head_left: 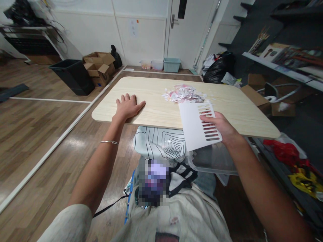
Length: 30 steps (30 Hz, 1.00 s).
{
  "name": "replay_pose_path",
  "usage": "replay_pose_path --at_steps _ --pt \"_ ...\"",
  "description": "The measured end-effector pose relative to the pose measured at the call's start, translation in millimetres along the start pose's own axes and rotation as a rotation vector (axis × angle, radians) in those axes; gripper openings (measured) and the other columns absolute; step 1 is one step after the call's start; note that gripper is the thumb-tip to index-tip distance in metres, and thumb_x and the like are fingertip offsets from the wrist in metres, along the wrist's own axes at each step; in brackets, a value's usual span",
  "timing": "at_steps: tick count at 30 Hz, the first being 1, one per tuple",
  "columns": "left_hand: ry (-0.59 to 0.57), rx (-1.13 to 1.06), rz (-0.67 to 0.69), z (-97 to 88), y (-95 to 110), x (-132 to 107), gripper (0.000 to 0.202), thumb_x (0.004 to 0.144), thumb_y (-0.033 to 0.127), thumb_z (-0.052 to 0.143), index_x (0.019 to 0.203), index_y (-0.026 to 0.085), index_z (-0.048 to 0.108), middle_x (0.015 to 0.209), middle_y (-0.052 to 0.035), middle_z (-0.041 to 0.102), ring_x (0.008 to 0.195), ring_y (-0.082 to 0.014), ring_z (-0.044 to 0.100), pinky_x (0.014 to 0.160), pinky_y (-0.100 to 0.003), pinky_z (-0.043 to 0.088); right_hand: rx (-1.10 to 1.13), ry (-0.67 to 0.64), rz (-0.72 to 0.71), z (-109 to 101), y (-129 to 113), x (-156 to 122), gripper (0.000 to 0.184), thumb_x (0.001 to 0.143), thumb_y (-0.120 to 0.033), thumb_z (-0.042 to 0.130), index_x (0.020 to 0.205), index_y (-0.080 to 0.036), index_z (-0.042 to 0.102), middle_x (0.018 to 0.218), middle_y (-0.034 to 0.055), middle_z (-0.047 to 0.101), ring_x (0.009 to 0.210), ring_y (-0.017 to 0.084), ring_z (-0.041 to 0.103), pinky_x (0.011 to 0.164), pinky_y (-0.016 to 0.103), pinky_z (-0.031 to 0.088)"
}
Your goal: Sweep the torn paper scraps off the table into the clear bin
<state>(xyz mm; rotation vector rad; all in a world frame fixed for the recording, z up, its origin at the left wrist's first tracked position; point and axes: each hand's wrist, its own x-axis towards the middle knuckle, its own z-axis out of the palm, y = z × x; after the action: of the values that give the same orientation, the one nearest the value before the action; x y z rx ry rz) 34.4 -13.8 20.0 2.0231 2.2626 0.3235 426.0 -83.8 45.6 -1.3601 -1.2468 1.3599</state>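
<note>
My left hand [128, 107] lies flat near the left end of a pale wooden tabletop [148, 111], its fingers spread and nothing in it. In my right hand [224, 127] is a flat white plastic scraper [193, 126] with a row of slots along its right side. My thumb presses on the slotted part; the other fingers are mostly hidden behind it. The scraper's far edge comes up to a heap of paper scraps [185, 94], white and pinkish, on the tabletop. I cannot tell whether the edge touches the scraps.
Below the table's near edge are a patterned cloth [156, 143] and a clear plastic bin [212, 159]. A black trash bin [73, 77] and cardboard boxes [99, 67] stand on the floor at left. Shelving [280, 69] and an open carton [259, 97] flank the right side.
</note>
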Motion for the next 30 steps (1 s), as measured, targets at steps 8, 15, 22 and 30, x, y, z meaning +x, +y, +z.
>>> replay_pose_path --at_steps 8,15,22,30 --pt "0.007 0.035 0.009 1.4 -1.2 0.5 0.091 0.113 0.078 0.029 0.173 0.020 0.063 0.188 -0.0307 0.056 0.180 -0.0560 0.045 0.145 -0.079 0.035 -0.016 -0.019 -0.012 -1.0 0.3 -0.4 0.043 0.073 -0.038 0.103 0.105 -0.025 0.078 0.092 0.0037 0.088 0.081 0.028 0.085 0.079 0.038 0.066" --pt "-0.020 0.042 0.008 -0.7 -1.0 0.9 0.094 0.111 0.079 0.027 0.176 0.019 0.059 0.190 -0.0311 0.054 0.181 -0.0559 0.043 0.146 -0.080 0.034 -0.001 -0.007 0.022 -1.8 0.1 -0.6 0.040 0.075 -0.033 0.103 0.108 -0.023 0.083 0.093 0.0037 0.090 0.079 0.027 0.086 0.075 0.036 0.067" --pt "-0.014 0.037 0.010 -0.4 -0.7 0.8 0.096 0.111 0.079 0.028 0.177 0.018 0.060 0.191 -0.0319 0.053 0.181 -0.0560 0.043 0.146 -0.079 0.034 0.000 -0.016 0.020 -1.3 -0.6 -0.8 0.036 0.075 -0.031 0.103 0.101 -0.024 0.079 0.089 0.0035 0.088 0.076 0.026 0.084 0.074 0.035 0.066" --pt "-0.013 0.041 0.013 -0.2 0.3 0.3 0.095 0.112 0.077 0.027 0.175 0.015 0.061 0.189 -0.0337 0.055 0.179 -0.0571 0.044 0.145 -0.079 0.035 0.047 -0.025 0.022 0.2 -1.0 -0.5 0.039 0.071 -0.027 0.106 0.099 -0.024 0.080 0.083 0.0010 0.087 0.070 0.023 0.082 0.072 0.033 0.067"
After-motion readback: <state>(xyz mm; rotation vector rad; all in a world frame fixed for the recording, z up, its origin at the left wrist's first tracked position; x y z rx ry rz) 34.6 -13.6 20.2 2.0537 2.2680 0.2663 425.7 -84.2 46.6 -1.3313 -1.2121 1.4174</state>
